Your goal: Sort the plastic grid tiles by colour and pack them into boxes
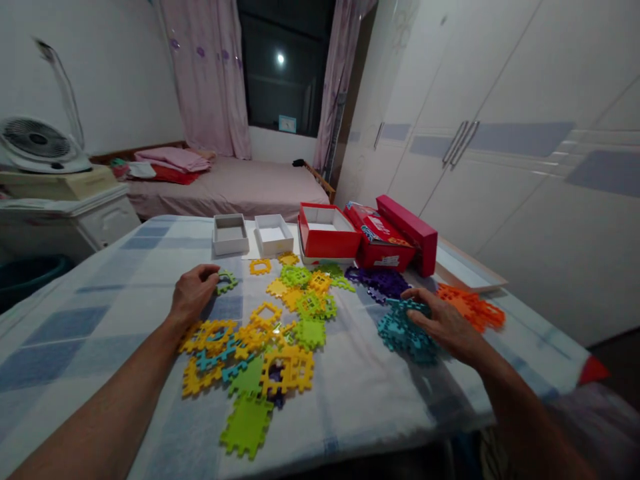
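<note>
A flat green square (246, 427) lies on the checked tablecloth (360, 400), in front of the open red box (330, 247) and to its left. Between that square and the red box spreads a loose heap of yellow and green pieces (287, 369), with some blue ones among them. In front of the red box and to its right, the right hand (445, 323) rests on a teal pile (400, 333), thumb and fingers parted; whether it grips a piece I cannot tell. Orange pieces (467, 307) lie farther right of the red box. Left of the red box and nearer, the left hand (195, 293) has its fingers curled, the tips at a green ring (231, 283); I cannot tell if they pinch it. Purple pieces (385, 283) sit just in front of the red box, to its right. Two small white boxes (275, 246) stand left of the red box, and a bed (260, 183) is behind it.
</note>
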A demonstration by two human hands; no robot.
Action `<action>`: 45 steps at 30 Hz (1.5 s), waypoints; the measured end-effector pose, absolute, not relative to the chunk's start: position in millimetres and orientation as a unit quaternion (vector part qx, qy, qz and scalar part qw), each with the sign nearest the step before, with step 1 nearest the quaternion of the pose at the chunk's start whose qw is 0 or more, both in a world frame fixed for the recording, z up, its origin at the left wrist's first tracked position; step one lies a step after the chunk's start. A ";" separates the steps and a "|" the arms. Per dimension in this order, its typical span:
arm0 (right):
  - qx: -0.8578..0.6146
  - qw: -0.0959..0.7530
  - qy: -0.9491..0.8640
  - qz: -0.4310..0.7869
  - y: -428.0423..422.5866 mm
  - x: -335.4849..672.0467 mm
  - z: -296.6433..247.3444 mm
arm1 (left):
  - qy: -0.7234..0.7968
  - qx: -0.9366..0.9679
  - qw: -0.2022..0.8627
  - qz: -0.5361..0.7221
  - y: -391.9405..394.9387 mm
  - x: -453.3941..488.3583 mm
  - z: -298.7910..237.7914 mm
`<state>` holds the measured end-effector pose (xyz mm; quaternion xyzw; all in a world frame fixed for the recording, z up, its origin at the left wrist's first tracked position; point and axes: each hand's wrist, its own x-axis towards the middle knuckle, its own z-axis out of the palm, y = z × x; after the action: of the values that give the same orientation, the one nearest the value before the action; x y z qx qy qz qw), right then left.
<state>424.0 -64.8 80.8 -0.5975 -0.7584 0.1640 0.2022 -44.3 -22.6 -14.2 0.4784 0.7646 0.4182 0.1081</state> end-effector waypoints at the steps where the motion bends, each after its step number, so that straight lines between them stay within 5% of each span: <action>1: -0.588 0.186 -0.766 0.185 -68.2 427.8 79.2 | 0.767 0.478 0.107 0.415 -23.0 -44.3 -14.0; 5: -0.556 0.137 -0.784 0.239 -76.5 434.5 71.3 | 0.774 0.474 0.110 0.405 -24.3 -43.5 -12.8; 19: -0.563 0.247 -0.789 -0.009 -67.9 444.3 38.7 | 0.762 0.479 0.087 0.427 -24.1 -39.9 -14.8; 24: -0.478 0.259 -0.835 0.082 -78.1 373.7 47.4 | 0.756 0.486 0.077 0.432 -21.3 -41.1 -19.4; 33: -0.168 0.117 -0.960 0.191 -94.7 227.1 47.0 | 0.747 0.494 0.085 0.437 -23.8 -39.6 -14.6; 40: -0.302 0.122 -0.941 0.092 -49.5 209.6 25.8 | 0.754 0.487 0.090 0.432 -23.0 -39.1 -14.4; 45: -0.222 0.139 -0.956 0.133 -63.2 188.0 33.7 | 0.753 0.492 0.095 0.426 -23.8 -38.5 -12.6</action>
<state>188.0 -63.2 33.7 -0.2221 -0.9558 0.1329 0.1395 -38.5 -23.8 -12.6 0.4921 0.7529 0.4265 0.0952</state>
